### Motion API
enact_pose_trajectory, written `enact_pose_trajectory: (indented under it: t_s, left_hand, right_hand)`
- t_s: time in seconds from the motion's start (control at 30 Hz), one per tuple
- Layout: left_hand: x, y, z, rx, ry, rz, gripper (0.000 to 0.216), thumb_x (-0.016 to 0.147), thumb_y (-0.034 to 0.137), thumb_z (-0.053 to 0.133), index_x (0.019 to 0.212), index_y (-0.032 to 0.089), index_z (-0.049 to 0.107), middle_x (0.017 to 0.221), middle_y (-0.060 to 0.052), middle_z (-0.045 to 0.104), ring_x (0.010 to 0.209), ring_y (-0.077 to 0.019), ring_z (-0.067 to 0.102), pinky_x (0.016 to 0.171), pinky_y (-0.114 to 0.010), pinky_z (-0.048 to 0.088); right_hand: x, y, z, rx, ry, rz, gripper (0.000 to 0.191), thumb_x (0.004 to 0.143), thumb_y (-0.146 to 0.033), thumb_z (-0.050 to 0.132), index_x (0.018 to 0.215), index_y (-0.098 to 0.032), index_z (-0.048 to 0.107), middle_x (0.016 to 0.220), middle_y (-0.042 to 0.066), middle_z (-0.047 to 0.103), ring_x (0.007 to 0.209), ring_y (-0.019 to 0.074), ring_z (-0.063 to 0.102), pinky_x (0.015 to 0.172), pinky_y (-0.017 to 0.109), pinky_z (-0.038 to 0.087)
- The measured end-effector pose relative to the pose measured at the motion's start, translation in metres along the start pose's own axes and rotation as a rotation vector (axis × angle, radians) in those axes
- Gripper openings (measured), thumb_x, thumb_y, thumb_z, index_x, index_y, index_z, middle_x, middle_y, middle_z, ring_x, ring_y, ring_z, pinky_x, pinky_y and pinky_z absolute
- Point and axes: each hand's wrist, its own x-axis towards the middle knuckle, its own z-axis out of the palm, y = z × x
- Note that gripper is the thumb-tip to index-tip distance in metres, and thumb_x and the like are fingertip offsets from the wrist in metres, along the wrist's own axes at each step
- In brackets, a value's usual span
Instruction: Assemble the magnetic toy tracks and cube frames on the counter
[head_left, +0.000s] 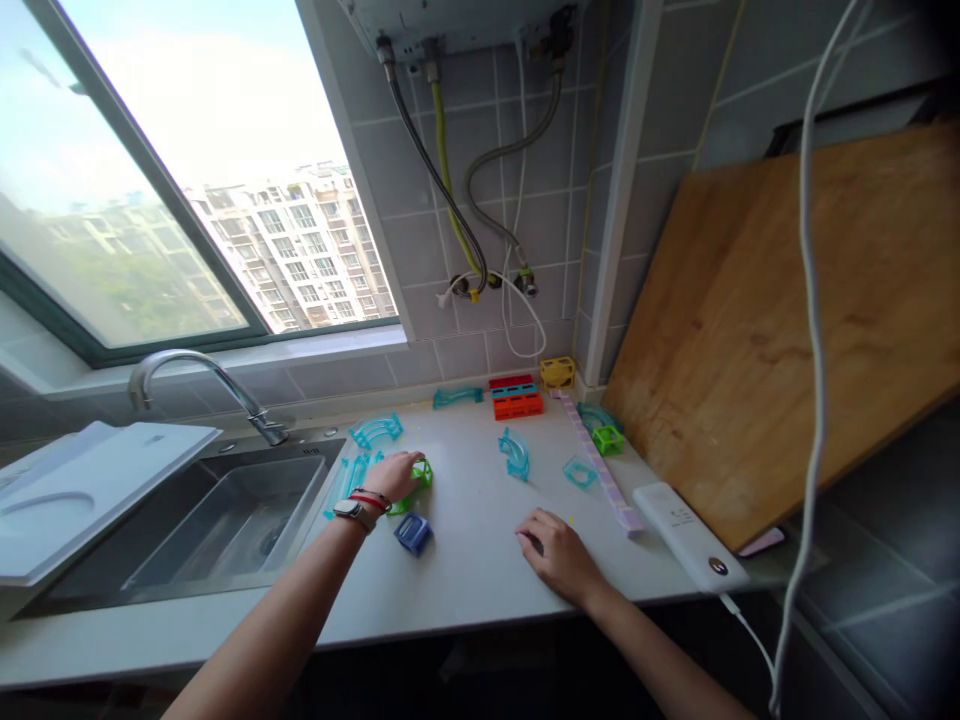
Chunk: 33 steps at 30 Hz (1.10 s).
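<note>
My left hand [394, 476], with a watch and bracelets at the wrist, has its fingers closed on a green openwork toy block [422, 473]; the hand hides part of it. More green plastic shows beneath the palm. Just below sits a dark blue block [413, 534]. Light-blue straight track pieces [351, 480] lie left of this hand, and a curved light-blue track piece [376, 431] lies beyond it. My right hand [553, 555] rests on the counter, fingers curled in, with nothing visible in them. Farther up are a curved blue piece [514, 455] and a flat light-blue piece [580, 472].
A sink [300, 520] with a faucet [202, 365] and white board [105, 490] lies left. At the back stand red-and-blue blocks [516, 398] and a yellow block [557, 373]. A lilac strip [600, 465], white power bank [690, 535], hanging cable [810, 300] and wooden board [795, 300] are right.
</note>
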Motion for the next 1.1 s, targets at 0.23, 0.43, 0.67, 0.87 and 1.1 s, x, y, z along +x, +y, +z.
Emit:
enact_pose_trajectory:
  t_s: [0.23, 0.43, 0.67, 0.87, 1.1]
  left_hand:
    - [-0.003, 0.017, -0.005, -0.002, 0.107, 0.006, 0.043, 0.087, 0.038, 0.06, 0.128, 0.026, 0.059, 0.121, -0.01, 0.067, 0.107, -0.0306, 0.066, 0.079, -0.034, 0.051]
    - [-0.02, 0.022, -0.026, -0.265, 0.394, -0.031, 0.049, 0.087, 0.05, 0.062, 0.128, 0.025, 0.055, 0.124, -0.01, 0.067, 0.105, -0.028, 0.067, 0.083, -0.036, 0.054]
    - [-0.075, 0.074, -0.024, -0.835, 0.512, 0.001, 0.052, 0.083, 0.051, 0.068, 0.125, 0.022, 0.057, 0.108, -0.008, 0.071, 0.095, -0.0228, 0.07, 0.075, -0.035, 0.06]
    - [-0.115, 0.138, 0.02, -0.82, 0.344, 0.127, 0.043, 0.089, 0.045, 0.064, 0.126, 0.024, 0.062, 0.113, -0.009, 0.07, 0.093, -0.0223, 0.069, 0.083, -0.037, 0.057]
    - [-0.117, 0.157, 0.053, -0.876, 0.447, 0.018, 0.039, 0.087, 0.041, 0.067, 0.122, 0.025, 0.062, 0.111, -0.008, 0.068, 0.103, -0.0247, 0.066, 0.09, -0.038, 0.053]
  right_hand:
    - [0.001, -0.002, 0.0, -0.026, 0.002, 0.006, 0.015, 0.093, -0.018, 0.055, 0.089, -0.022, 0.07, 0.091, 0.004, 0.065, 0.089, 0.0194, 0.061, 0.085, 0.031, 0.048]
    - [0.0, -0.001, -0.001, -0.018, 0.008, 0.009, 0.015, 0.092, -0.019, 0.056, 0.088, -0.022, 0.07, 0.091, 0.004, 0.066, 0.088, 0.0191, 0.062, 0.085, 0.031, 0.048]
    - [0.006, -0.006, -0.009, 0.104, 0.02, 0.041, 0.018, 0.093, -0.024, 0.055, 0.09, -0.021, 0.072, 0.089, 0.004, 0.069, 0.081, 0.0183, 0.065, 0.079, 0.031, 0.051]
    - [0.047, 0.014, -0.07, 0.05, 0.256, 0.149, 0.03, 0.095, -0.035, 0.048, 0.104, -0.019, 0.071, 0.098, 0.008, 0.072, 0.087, 0.0205, 0.066, 0.077, 0.031, 0.053]
    - [0.084, 0.083, -0.122, -0.507, 0.25, 0.496, 0.038, 0.087, -0.028, 0.058, 0.12, -0.012, 0.065, 0.115, 0.02, 0.066, 0.109, 0.0286, 0.063, 0.095, 0.036, 0.046]
